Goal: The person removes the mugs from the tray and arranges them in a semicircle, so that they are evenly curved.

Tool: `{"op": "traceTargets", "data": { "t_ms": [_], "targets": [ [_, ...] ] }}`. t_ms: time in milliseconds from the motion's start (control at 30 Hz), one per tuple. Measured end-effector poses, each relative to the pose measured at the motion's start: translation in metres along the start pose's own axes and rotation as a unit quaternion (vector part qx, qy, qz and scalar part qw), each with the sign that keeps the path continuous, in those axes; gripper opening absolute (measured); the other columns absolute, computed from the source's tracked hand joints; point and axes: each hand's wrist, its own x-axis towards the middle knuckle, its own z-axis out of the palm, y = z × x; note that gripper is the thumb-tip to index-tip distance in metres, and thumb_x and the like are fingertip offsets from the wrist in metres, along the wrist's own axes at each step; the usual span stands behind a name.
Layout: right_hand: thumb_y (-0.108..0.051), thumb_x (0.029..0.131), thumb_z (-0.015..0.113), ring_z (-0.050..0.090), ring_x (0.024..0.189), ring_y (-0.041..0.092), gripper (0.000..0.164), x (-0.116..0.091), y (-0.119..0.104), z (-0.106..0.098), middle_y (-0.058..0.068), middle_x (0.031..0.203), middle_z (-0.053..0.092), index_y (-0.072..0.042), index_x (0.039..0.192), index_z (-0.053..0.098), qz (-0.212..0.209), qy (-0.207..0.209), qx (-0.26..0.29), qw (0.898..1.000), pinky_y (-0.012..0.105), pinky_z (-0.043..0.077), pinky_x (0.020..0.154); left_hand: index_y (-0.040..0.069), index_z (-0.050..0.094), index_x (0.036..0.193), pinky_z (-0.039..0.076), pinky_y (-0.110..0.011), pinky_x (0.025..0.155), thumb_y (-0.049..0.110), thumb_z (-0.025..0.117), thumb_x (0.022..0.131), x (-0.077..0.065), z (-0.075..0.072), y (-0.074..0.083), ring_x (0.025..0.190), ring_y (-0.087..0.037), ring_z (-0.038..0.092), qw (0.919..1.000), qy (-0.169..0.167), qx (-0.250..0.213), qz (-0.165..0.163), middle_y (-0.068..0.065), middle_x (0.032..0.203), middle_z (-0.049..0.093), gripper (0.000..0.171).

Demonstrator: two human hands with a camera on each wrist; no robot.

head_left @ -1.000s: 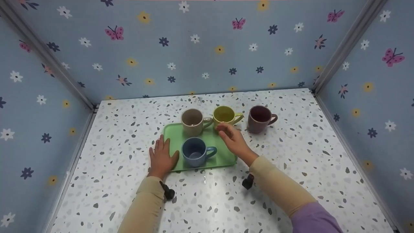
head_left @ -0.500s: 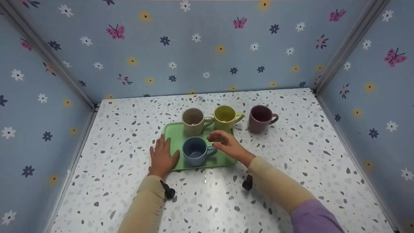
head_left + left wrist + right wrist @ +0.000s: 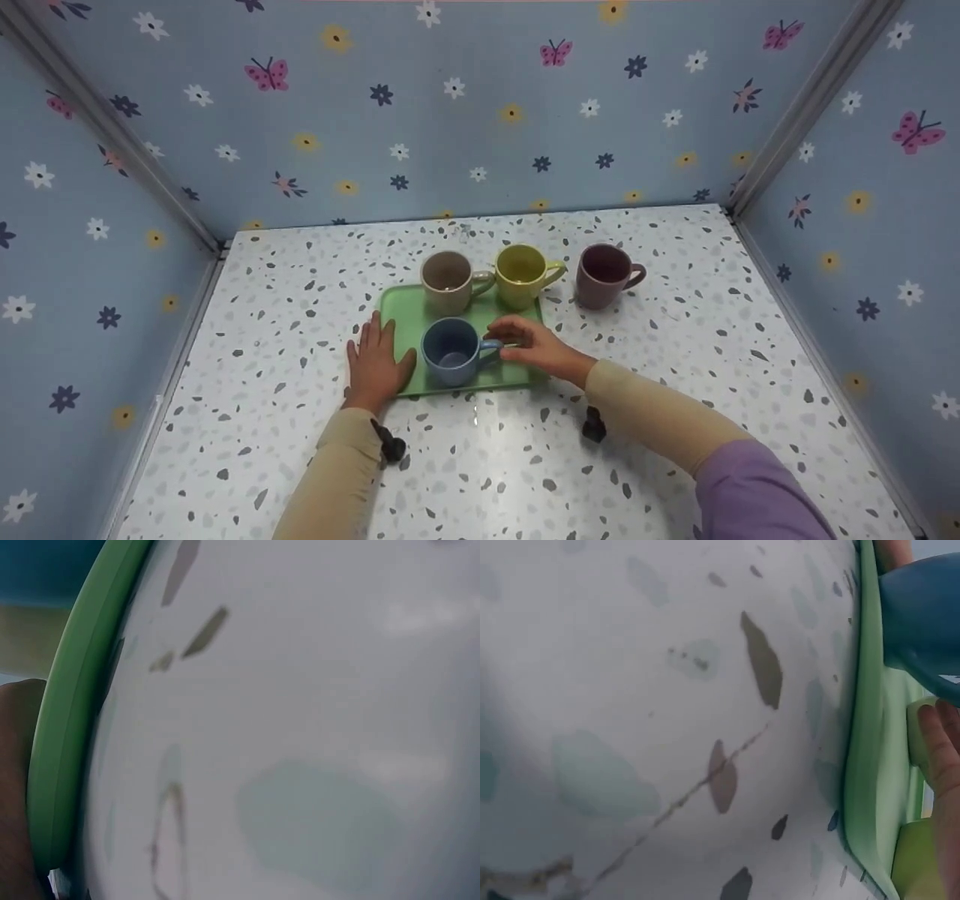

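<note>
A green tray point(image 3: 405, 330) bears a blue mug point(image 3: 450, 360) at its front, with a beige mug point(image 3: 448, 289) and a yellow mug point(image 3: 520, 281) along its back. My left hand point(image 3: 375, 371) lies flat with spread fingers over the tray's left edge. At the blue mug's handle point(image 3: 491, 345), my right hand point(image 3: 540, 349) has its thumb and fingertips right beside it, fingers loosely bent. The right wrist view shows fingers point(image 3: 937, 742) close to the blue handle point(image 3: 922, 679). Only a sliver of my left hand shows past the tray rim point(image 3: 67, 712) in the left wrist view.
A maroon mug point(image 3: 602, 281) stands on the speckled table point(image 3: 660, 375), to the right of the tray. Flower-patterned blue walls point(image 3: 480, 97) enclose the table at the back and both sides.
My right hand has moved from the yellow mug toward the front, down to the blue mug's handle. The left hand and the mugs stay in place.
</note>
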Motion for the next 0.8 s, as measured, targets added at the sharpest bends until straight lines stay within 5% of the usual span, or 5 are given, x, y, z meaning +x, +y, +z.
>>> {"op": "traceTargets", "data": {
  "t_ms": [333,800],
  "targets": [
    [0.003,0.091,0.069,0.064,0.114,0.026,0.037,-0.001,0.002,0.004,0.025,0.121,0.064,0.014,0.125,0.058,-0.004,0.023,0.029,0.999,0.036,0.052,0.101,0.005,0.027,0.159,-0.003,-0.065,0.12,0.049,0.047,0.1,0.0,-0.001,0.001,0.155,-0.039,0.004,1.0,-0.004,-0.006,0.0,-0.017,0.17,0.001,0.076],
    [0.007,0.09,0.069,0.067,0.098,0.012,0.03,0.011,0.002,0.021,0.014,0.113,0.07,0.015,0.119,0.063,0.026,0.082,-0.005,0.996,0.03,0.057,0.09,0.005,0.027,0.159,-0.003,-0.065,0.119,0.05,0.046,0.1,-0.002,-0.002,-0.002,0.154,-0.04,0.004,0.9999,-0.001,-0.008,0.006,-0.017,0.17,0.0,0.077]
  ]
}}
